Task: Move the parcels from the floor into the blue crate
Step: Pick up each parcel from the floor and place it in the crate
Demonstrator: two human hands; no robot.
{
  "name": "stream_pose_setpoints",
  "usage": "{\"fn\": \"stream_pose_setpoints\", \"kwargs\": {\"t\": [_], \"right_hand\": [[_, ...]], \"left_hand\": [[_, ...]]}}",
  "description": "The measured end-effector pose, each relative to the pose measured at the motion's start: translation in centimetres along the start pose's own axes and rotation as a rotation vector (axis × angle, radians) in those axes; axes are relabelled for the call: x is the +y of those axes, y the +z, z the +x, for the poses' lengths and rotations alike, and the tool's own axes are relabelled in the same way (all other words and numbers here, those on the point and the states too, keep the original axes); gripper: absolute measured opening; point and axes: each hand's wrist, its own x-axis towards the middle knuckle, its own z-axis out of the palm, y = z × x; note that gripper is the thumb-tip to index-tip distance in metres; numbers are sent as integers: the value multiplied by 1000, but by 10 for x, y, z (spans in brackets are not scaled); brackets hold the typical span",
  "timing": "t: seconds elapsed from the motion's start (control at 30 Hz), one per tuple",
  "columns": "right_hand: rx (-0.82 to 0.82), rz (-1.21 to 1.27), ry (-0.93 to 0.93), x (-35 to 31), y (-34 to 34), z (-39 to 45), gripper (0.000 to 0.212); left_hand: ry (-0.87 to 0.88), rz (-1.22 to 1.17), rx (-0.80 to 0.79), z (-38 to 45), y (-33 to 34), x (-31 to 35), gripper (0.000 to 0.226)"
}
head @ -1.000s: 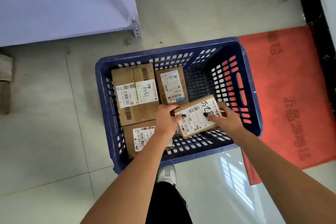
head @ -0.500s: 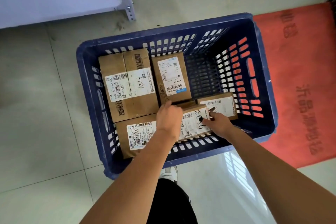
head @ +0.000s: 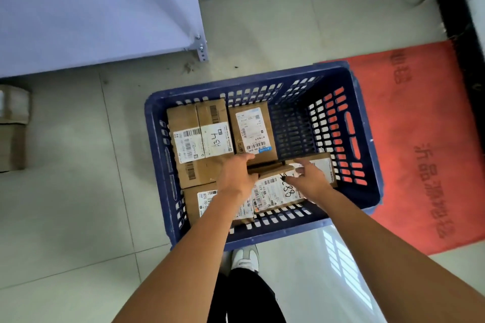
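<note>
My left hand (head: 237, 174) covers the join between three cartons, so I cannot tell whether the fingers, which lie fairly straight and close together with the tips pointing right, press on a box edge or only hover over it. My right hand (head: 311, 178) has its fingers loosely spread above the parcel marked in black pen (head: 275, 191); whether the tips touch its label is not clear. That handwriting is partly covered by my right wrist and reads only in part.

The blue crate (head: 157, 123) is moulded plastic with slotted walls and a lattice floor, bare at the far right corner. Inside lie five brown cardboard parcels, rectangular, flat, with white printed labels: a large box marked 134 (head: 199, 139) at the far left, a narrow box (head: 252, 130) beside it, a low box (head: 204, 204) at the near left half hidden under my left forearm, the pen-marked parcel at the near middle, and a small box (head: 324, 165) against the right wall.

The crate sits on glossy pale floor tiles (head: 65, 191), its right side over a red mat (head: 420, 139) with faded characters. A stack of cartons (head: 13, 126) is cut off at the left edge.
</note>
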Motion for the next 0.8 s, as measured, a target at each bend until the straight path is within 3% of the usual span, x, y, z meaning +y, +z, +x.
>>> {"fn": "stream_pose_setpoints", "kwargs": {"t": [0.17,0.33,0.47,0.8], "right_hand": [[-50,54,-151,-80,5,-38,74],[-79,29,-357,-178,58,-76,84],[-159,79,-440,-250,140,-106,86],[-275,216,-366,-381,374,-180,88]], "left_hand": [[-85,-168,112,-23,-79,-2,60],[-109,-481,255,-50,-174,-49,67],[-152,-627,339,-80,-244,-130,72],[-300,-938,450,-154,-384,-384,81]]}}
